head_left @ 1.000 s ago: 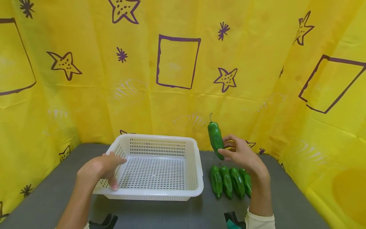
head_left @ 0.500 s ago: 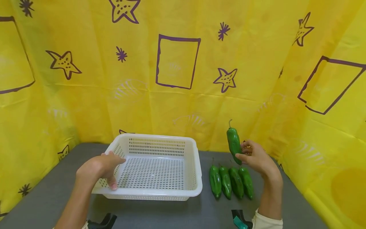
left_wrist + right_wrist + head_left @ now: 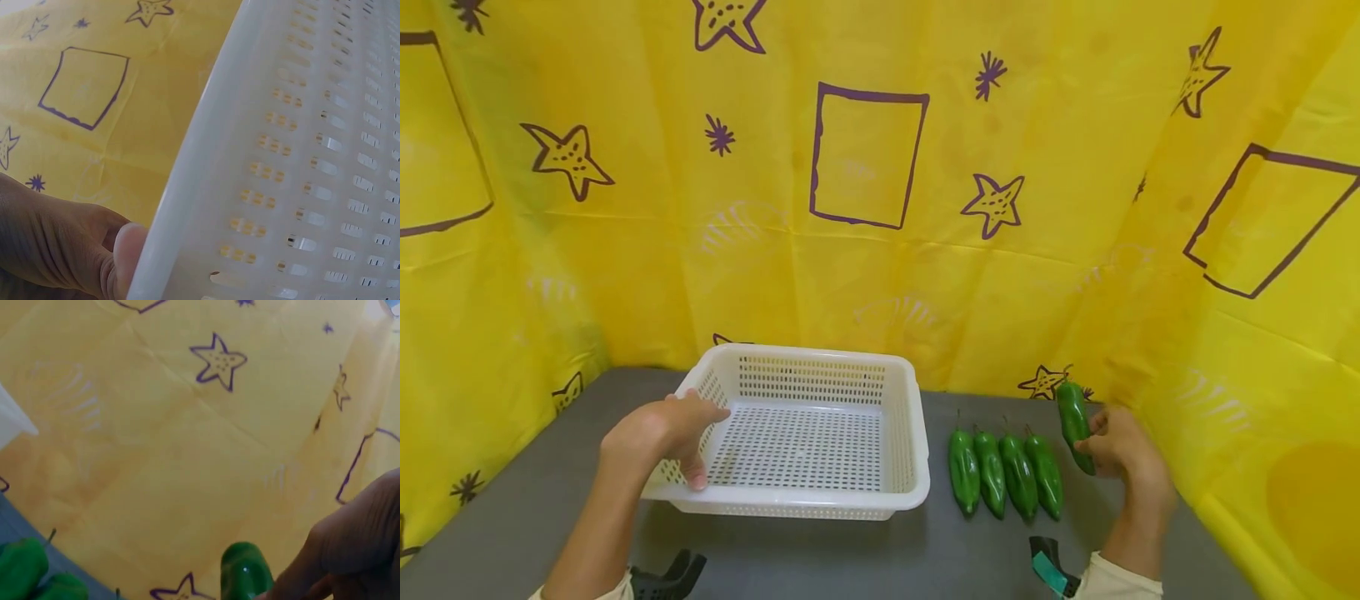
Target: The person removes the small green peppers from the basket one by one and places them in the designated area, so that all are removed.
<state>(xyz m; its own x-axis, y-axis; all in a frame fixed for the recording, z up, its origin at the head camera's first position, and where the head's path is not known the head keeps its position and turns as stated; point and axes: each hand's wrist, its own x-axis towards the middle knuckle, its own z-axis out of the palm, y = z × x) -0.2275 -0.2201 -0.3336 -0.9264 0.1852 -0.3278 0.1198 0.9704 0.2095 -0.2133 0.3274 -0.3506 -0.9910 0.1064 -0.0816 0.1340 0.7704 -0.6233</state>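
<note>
A white perforated plastic basket [image 3: 805, 498] stands on the grey table, its inside bare. My left hand [image 3: 666, 429] grips its left side, with the thumb near the front left corner; in the left wrist view the left hand [image 3: 69, 244] is at the basket's rim [image 3: 187, 162], most fingers hidden. To the right of the basket, several green peppers lie side by side, from the leftmost pepper [image 3: 964, 472] to the rightmost pepper [image 3: 1043, 475]. Just right of that row, my right hand [image 3: 1123, 446] pinches another green pepper [image 3: 1072, 417] near its lower end, stem up.
A yellow curtain [image 3: 865, 283] with purple stars and squares surrounds the table at the back and sides. Grey tabletop [image 3: 820, 558] shows in front of the basket. Dark wrist mounts [image 3: 670, 575] show below the hands.
My right hand has carried its pepper rightward and down, from above the row to its right side. The row's right end has come into view. My left hand stays on the basket.
</note>
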